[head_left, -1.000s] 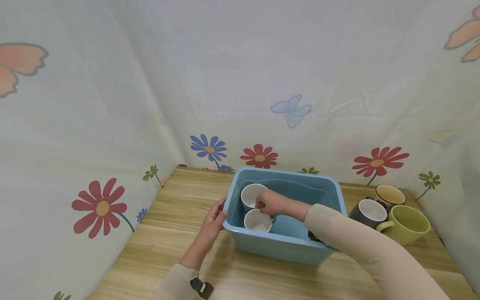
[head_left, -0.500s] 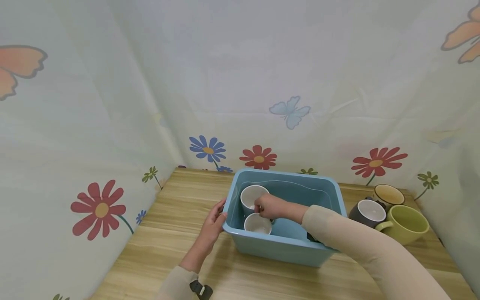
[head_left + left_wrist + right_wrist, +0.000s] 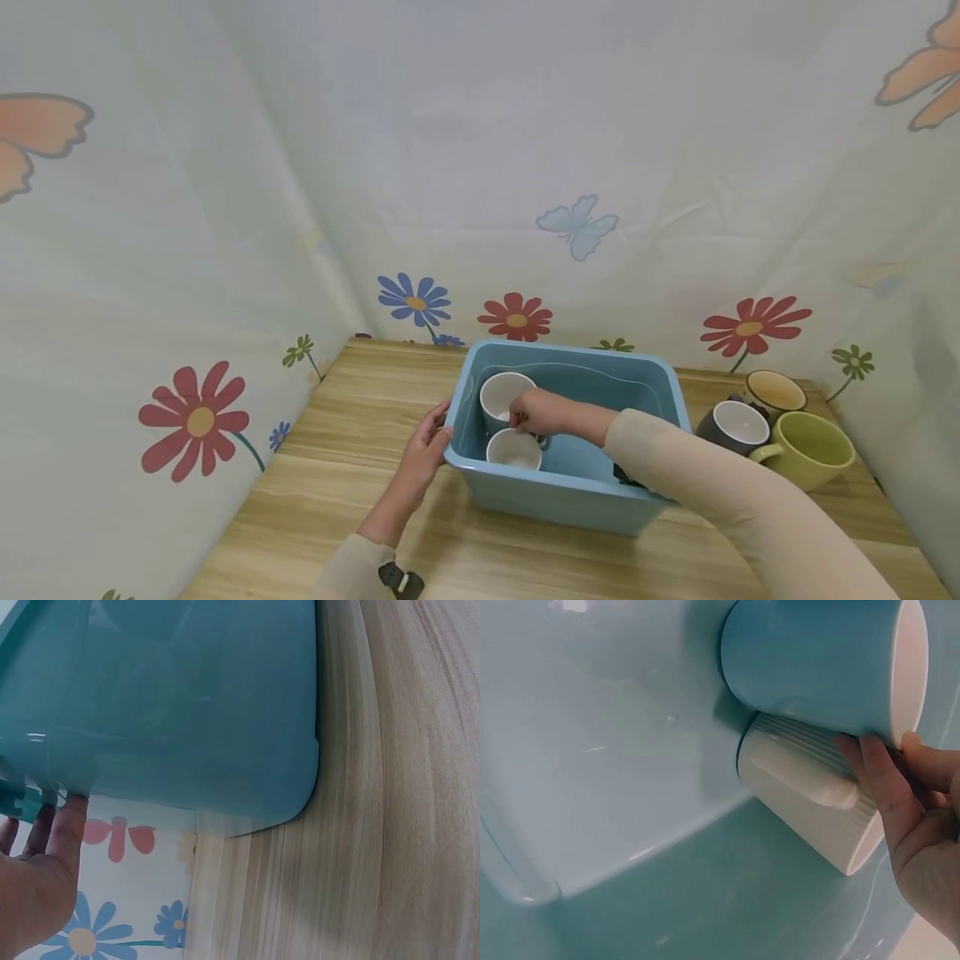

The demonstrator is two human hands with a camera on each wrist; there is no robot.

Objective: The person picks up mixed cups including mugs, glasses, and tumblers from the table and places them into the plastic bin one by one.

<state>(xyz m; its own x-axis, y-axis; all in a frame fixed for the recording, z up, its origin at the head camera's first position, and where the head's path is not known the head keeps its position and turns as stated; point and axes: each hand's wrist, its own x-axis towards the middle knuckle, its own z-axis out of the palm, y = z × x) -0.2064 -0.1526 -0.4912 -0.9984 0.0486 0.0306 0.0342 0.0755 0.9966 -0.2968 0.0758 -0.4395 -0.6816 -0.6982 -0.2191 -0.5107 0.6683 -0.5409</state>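
Observation:
My right hand (image 3: pixel 543 411) reaches into a light-blue plastic bin (image 3: pixel 555 500) and pinches the rim of a blue mug (image 3: pixel 810 660) with a pale inside, thumb against the lip and fingers down the outer wall. Close beside that mug is a ribbed cream mug (image 3: pixel 832 832), its handle facing the right wrist camera, near my fingertips. From the head view, the two pale mug openings lie front and back at the bin's left end. At the bin's left rim, my left hand (image 3: pixel 422 457) holds on, its thumb by the lip and fingers against the outside wall.
Right of the bin, on the wooden table (image 3: pixel 375 400), stand a dark grey mug (image 3: pixel 738 425), a yellow-green mug (image 3: pixel 813 450) and a cream mug with a dark rim (image 3: pixel 776 392). A flower-printed curtain (image 3: pixel 465 167) hangs behind and at both sides.
The front mug and my right hand have sunk very slightly lower in the bin. My left hand stays at the rim. The head view has shifted a little.

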